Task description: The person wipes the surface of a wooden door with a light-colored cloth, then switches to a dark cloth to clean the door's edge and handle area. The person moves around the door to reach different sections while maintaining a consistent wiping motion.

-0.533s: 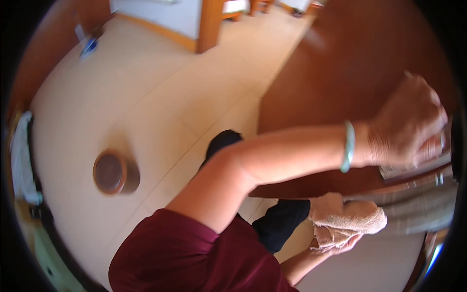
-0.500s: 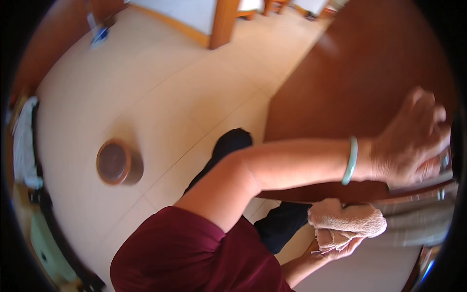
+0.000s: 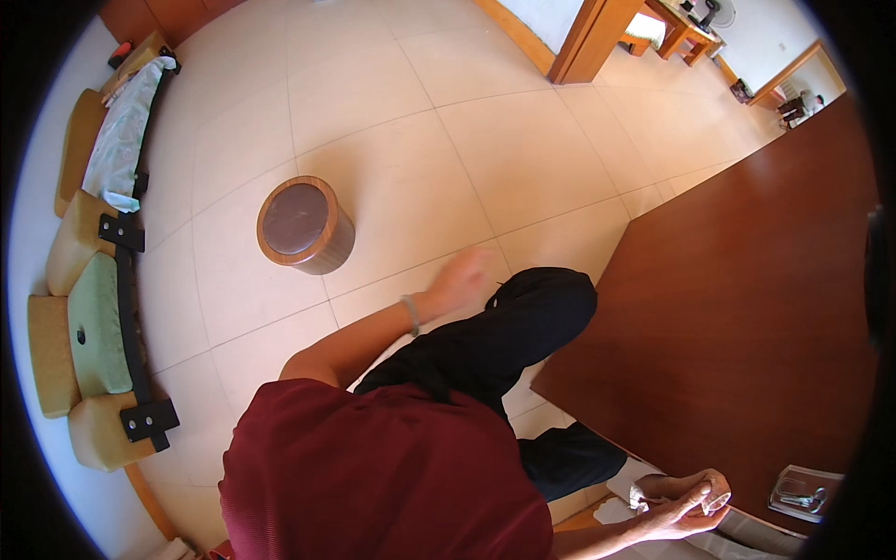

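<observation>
My left hand [image 3: 457, 280], a pale green bangle [image 3: 411, 315] on its wrist, is held out over the floor ahead of my knee; its fingers are smeared by motion. Low on the right, my right hand [image 3: 686, 515] is closed beside the edge of a reddish-brown wooden top [image 3: 737, 308]. A brownish, bunched towel [image 3: 656, 485] shows in its grip, mostly covered by fingers and shade. A small clear tray [image 3: 805, 495] with metal items in it lies on the wood near that hand.
A round wood-sided stool [image 3: 297, 219] with a dark padded top stands on the tiled floor. Along the left wall runs a sofa with a green cushion [image 3: 101, 327] and a pale cloth [image 3: 126, 140]. A wooden door post [image 3: 586, 42] rises at the back; a person [image 3: 801, 105] shows far right.
My left hand has swung from the far right, above the wood, to the middle over the floor. My right hand has gone lower. The view has tilted and shows more of the room.
</observation>
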Demonstrator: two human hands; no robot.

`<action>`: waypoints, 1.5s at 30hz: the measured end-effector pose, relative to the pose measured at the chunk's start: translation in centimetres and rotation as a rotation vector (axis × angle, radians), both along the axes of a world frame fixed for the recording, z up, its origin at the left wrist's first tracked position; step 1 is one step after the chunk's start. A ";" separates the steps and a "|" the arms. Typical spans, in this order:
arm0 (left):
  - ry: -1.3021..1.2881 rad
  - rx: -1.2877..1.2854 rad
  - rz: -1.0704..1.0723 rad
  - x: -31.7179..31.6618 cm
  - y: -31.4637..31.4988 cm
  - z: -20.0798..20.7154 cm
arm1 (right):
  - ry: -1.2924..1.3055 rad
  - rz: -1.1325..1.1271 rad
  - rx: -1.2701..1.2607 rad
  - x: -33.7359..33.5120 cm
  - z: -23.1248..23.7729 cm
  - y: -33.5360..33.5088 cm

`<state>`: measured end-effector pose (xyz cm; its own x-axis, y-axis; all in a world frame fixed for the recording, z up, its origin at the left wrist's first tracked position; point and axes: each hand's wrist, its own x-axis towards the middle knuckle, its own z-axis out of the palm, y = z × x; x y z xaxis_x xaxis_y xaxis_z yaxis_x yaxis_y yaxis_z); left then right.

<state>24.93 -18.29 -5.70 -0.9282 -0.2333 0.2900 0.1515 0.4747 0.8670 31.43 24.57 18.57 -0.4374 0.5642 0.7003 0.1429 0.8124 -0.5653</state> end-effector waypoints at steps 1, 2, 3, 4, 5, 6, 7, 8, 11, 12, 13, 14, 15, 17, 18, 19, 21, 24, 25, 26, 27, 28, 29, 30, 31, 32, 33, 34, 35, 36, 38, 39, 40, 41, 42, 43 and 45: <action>-0.087 -0.017 0.146 1.9 -2.4 -4.3 | 0.000 -0.007 0.020 0.0 0.1 0.2; -0.274 -0.123 0.282 3.9 -4.2 -6.3 | 0.004 -0.022 0.044 0.1 0.1 0.3; -0.412 -0.104 0.347 5.7 -5.7 -8.4 | 0.009 -0.037 0.066 0.4 0.0 0.5; -0.545 -0.085 0.406 7.1 -6.7 -9.8 | 0.002 -0.026 0.019 0.8 -0.1 0.4; -0.567 -0.054 0.411 7.9 -7.2 -9.9 | 0.001 -0.026 -0.025 1.3 0.0 0.2; -0.582 -0.028 0.405 8.1 -7.4 -9.6 | 0.007 -0.038 -0.071 1.8 0.3 0.1; -0.521 -0.042 0.373 8.2 -7.3 -9.2 | 0.061 -0.039 -0.105 1.8 0.1 -0.1; -0.462 -0.045 0.332 8.2 -6.9 -9.0 | 0.080 0.050 0.081 2.1 -0.7 2.0; -0.315 0.121 0.195 4.8 -4.9 -6.4 | 0.126 0.101 0.041 2.4 -1.2 1.2; -0.251 0.143 0.125 3.4 -3.7 -4.8 | 0.154 0.121 0.042 2.3 -1.6 1.5; -0.124 0.153 0.063 1.8 -3.3 -3.4 | 0.178 0.162 -0.059 2.3 -1.5 0.9; -0.006 0.180 -0.003 0.5 -2.0 -2.3 | 0.182 0.200 -0.121 2.5 -1.0 0.3; -0.014 0.227 -0.025 -0.8 -0.1 0.8 | 0.195 0.250 -0.184 2.3 -0.6 -0.4; -0.013 0.372 -0.116 -2.1 2.4 6.4 | 0.189 0.438 -0.440 3.4 0.8 -2.5; -0.025 0.473 -0.185 -2.6 3.9 8.6 | 0.176 0.584 -0.658 4.2 2.2 -3.7; 0.015 0.440 -0.283 -3.1 5.9 10.7 | 0.157 0.657 -0.753 5.3 4.1 -4.4; 0.080 0.423 -0.497 -2.8 10.2 13.4 | 0.114 0.833 -0.869 6.7 4.0 -4.3; 0.144 0.393 -0.901 -0.7 15.5 16.7 | -0.147 1.098 -0.844 7.5 2.7 -4.0; 0.193 0.391 -1.081 0.0 16.8 17.9 | -0.271 1.055 -0.636 7.6 3.1 -4.5; 0.247 0.385 -1.256 0.5 18.1 18.8 | -0.396 1.004 -0.429 7.6 3.5 -4.9; 0.193 0.460 -1.413 1.1 19.2 18.8 | -0.405 0.997 -0.390 7.2 3.5 -5.3; 0.127 0.528 -1.562 1.8 19.9 18.7 | -0.412 0.997 -0.359 7.1 3.4 -5.7; 0.001 0.580 -1.621 2.4 20.3 18.8 | -0.374 0.974 -0.314 7.0 2.9 -5.6; -0.139 0.632 -1.682 2.9 20.4 18.8 | -0.363 0.945 -0.333 7.2 2.6 -5.6; -0.196 0.655 -1.713 3.0 20.7 19.3 | -0.353 0.917 -0.352 7.4 2.3 -5.6; -0.155 0.663 -1.694 2.9 20.9 18.6 | -0.343 0.888 -0.370 7.5 2.1 -5.7; -0.093 0.557 -1.640 3.2 21.3 19.0 | -0.359 0.849 -0.402 7.8 2.0 -5.4; -0.031 0.453 -1.586 3.5 21.8 19.3 | -0.341 0.832 -0.387 7.8 1.8 -5.2; -0.035 0.401 -1.552 3.6 22.1 18.9 | -0.323 0.814 -0.372 7.5 1.4 -5.1; -0.040 0.347 -1.531 3.7 22.4 18.8 | -0.300 0.782 -0.360 7.5 1.3 -5.1; 0.160 0.250 -1.408 3.5 22.4 19.6 | -0.232 0.812 -0.330 7.1 1.6 -5.2; 0.128 0.266 -1.363 3.5 22.3 20.0 | -0.208 0.815 -0.303 6.9 1.5 -5.1; 0.092 0.282 -1.317 3.6 22.1 20.2 | -0.189 0.819 -0.276 6.9 1.4 -4.9; 0.031 0.315 -1.305 3.4 21.9 20.4 | -0.182 0.811 -0.260 6.8 1.4 -4.7; -0.031 0.349 -1.280 3.2 21.7 20.7 | -0.196 0.822 -0.310 6.7 1.7 -4.5; -0.005 0.366 -1.283 3.1 21.8 21.3 | -0.163 0.803 -0.298 6.6 1.6 -4.4; 0.162 0.274 -1.195 2.8 22.2 21.1 | -0.132 0.752 -0.295 6.6 1.4 -4.2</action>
